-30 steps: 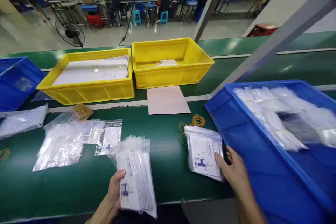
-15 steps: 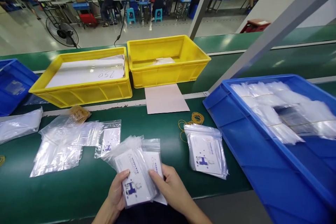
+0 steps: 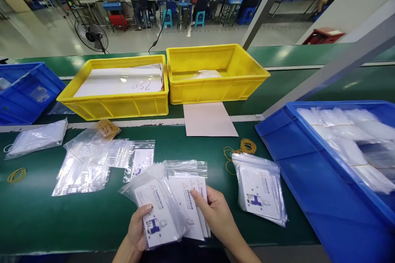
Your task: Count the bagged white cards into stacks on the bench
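Observation:
My left hand (image 3: 138, 227) is closed on a thick stack of clear zip bags (image 3: 159, 213), each with a white printed card inside. With thumb on top, my right hand (image 3: 218, 213) grips several bagged cards (image 3: 187, 203) fanned out from the stack's right side. Both groups still overlap in the middle. To the right lies another pile of bagged cards (image 3: 258, 189) on the green table. One more bagged card (image 3: 142, 161) lies behind my left hand, beside a heap of clear bags (image 3: 88, 166).
Rubber bands (image 3: 247, 146) lie behind the right pile. A blue bin (image 3: 308, 189) with bundled bags stands at right. Two yellow bins, one with paper (image 3: 112, 107) and one with a few bags (image 3: 219, 92), stand at the back, near a pinkish sheet (image 3: 210, 120).
My right hand has moved right, fanning more bagged cards out from the stack. The view has turned slightly left, so the bins and piles appear farther right.

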`<act>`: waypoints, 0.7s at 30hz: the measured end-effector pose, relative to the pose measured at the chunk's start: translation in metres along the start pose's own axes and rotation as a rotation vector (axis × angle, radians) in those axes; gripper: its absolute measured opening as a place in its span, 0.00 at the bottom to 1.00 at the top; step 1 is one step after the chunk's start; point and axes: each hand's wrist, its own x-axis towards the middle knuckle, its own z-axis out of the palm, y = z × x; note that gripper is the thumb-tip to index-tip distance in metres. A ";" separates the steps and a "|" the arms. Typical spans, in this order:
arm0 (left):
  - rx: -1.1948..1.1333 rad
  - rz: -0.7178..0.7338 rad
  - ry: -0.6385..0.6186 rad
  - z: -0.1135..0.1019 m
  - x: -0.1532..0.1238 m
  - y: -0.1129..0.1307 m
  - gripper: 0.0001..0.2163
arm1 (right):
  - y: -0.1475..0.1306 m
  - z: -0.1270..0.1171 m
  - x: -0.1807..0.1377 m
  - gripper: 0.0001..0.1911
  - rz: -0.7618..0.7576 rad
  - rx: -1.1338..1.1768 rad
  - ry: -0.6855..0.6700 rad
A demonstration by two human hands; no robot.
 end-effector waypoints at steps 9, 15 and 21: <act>0.058 0.011 -0.061 0.000 -0.005 0.002 0.18 | -0.003 0.014 0.008 0.25 -0.023 -0.020 -0.022; 0.019 0.074 -0.173 -0.008 -0.015 0.010 0.21 | 0.008 -0.020 0.027 0.29 0.018 -0.144 0.100; -0.014 0.098 -0.131 -0.007 -0.019 0.010 0.18 | 0.012 -0.014 0.020 0.30 -0.013 -0.231 0.130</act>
